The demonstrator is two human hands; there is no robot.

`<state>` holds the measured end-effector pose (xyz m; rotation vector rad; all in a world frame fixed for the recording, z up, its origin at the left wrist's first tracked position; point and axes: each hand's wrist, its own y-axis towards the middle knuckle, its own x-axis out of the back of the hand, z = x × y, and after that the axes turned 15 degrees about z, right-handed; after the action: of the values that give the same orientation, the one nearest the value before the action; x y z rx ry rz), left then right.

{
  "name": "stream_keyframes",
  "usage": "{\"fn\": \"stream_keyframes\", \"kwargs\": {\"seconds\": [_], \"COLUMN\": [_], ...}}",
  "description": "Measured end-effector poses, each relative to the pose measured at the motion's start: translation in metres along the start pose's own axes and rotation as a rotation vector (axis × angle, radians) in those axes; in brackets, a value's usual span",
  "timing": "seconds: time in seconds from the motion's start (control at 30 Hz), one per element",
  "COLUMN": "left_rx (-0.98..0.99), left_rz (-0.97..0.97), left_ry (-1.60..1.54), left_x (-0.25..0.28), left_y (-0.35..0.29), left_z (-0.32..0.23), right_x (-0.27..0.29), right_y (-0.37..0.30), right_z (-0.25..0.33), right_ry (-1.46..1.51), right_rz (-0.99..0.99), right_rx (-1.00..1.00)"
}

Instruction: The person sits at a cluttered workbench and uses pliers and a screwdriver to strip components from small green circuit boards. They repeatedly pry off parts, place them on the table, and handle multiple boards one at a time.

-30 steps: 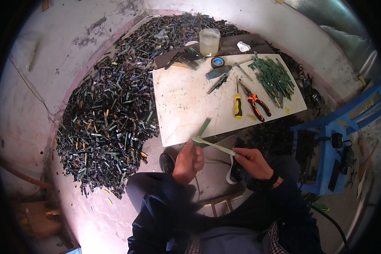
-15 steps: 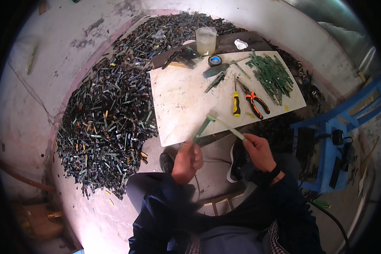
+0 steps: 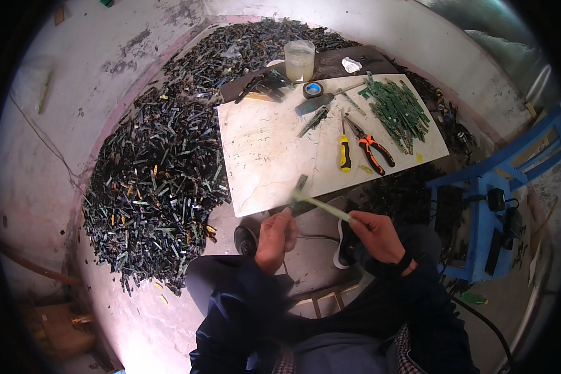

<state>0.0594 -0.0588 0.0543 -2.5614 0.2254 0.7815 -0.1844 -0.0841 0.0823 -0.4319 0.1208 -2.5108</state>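
Note:
My left hand (image 3: pixel 275 242) is closed around the lower end of a narrow dark green circuit board strip (image 3: pixel 301 182), which points up and away. Between the thumb and fingers of my right hand (image 3: pixel 378 237) is a pale green strip (image 3: pixel 324 206), slanting up to the left. Its far end crosses the dark strip just above my left fingers; blur hides whether they are joined. Both hands are in front of the near edge of a white board (image 3: pixel 255 162). On the board lie a yellow-and-black screwdriver (image 3: pixel 345 149), orange-handled pliers (image 3: pixel 374 149) and a heap of green circuit board strips (image 3: pixel 397 112).
A large pile of dark strips (image 3: pixel 156 181) covers the floor at left and behind. Beyond the board stands a cloudy plastic cup (image 3: pixel 300 62). Tape roll (image 3: pixel 313 90) and a dark-handled screwdriver (image 3: pixel 315 104) lie at the board's far side. A blue chair (image 3: pixel 489 230) stands right.
The far end of the pale strip has moved left and toward me, now crossing lower on the dark strip. The dark strip's tip has shifted slightly left. Both hands keep their holds.

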Motion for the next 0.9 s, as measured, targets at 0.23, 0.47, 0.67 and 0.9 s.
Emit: {"fn": "stream_keyframes", "kwargs": {"seconds": [0.23, 0.47, 0.67, 0.9], "left_rx": [-0.002, 0.017, 0.004, 0.021], "left_rz": [0.016, 0.015, 0.007, 0.02], "left_ry": [0.048, -0.009, 0.006, -0.054], "left_x": [-0.004, 0.0, -0.003, 0.001], "left_y": [0.0, -0.001, -0.002, -0.006], "left_z": [-0.003, 0.001, -0.003, 0.0], "right_x": [0.014, -0.004, 0.01, -0.005], "right_y": [0.019, 0.002, 0.023, 0.006], "right_z": [0.002, 0.002, 0.0, -0.008], "right_ry": [-0.142, -0.007, -0.052, 0.151], "right_rz": [-0.108, 0.05, -0.129, -0.007], "right_rx": [0.017, 0.011, -0.005, -0.039]}}
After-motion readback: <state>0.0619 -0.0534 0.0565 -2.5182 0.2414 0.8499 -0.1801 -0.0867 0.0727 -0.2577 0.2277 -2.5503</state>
